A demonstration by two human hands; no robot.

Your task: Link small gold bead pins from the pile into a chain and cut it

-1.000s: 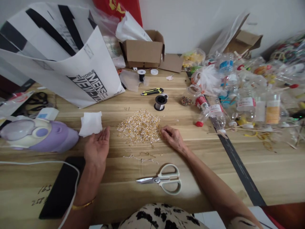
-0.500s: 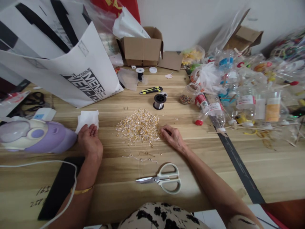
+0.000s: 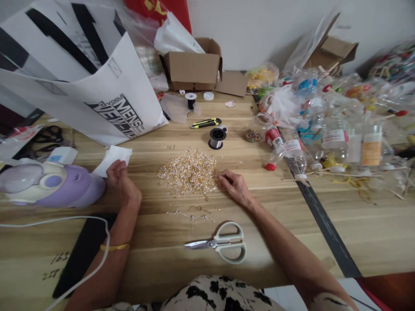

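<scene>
L hand [image 3: 121, 178] is half curled, w/ its fingers at the edge of the white paper [image 3: 114, 155]; if it's pinched can't be told. R hand [image 3: 236, 187] is curled by the R side of the shiny pile [image 3: 188, 170] (lots of tiny gold bits, set out on the table [image 3: 155, 259]); its tips are hidden, so its grip can't be told.

A smooth, pale grey-white wall [image 3: 240, 34] rises behind a broad, light-brown wood-grain tabletop [image 3: 152, 259], crossed by 1 long, dark grey strip [image 3: 330, 233]. Past the near edge shows a whitish floor [image 3: 287, 299]. Dim, soft light leaves faint shadows on the wall.
</scene>
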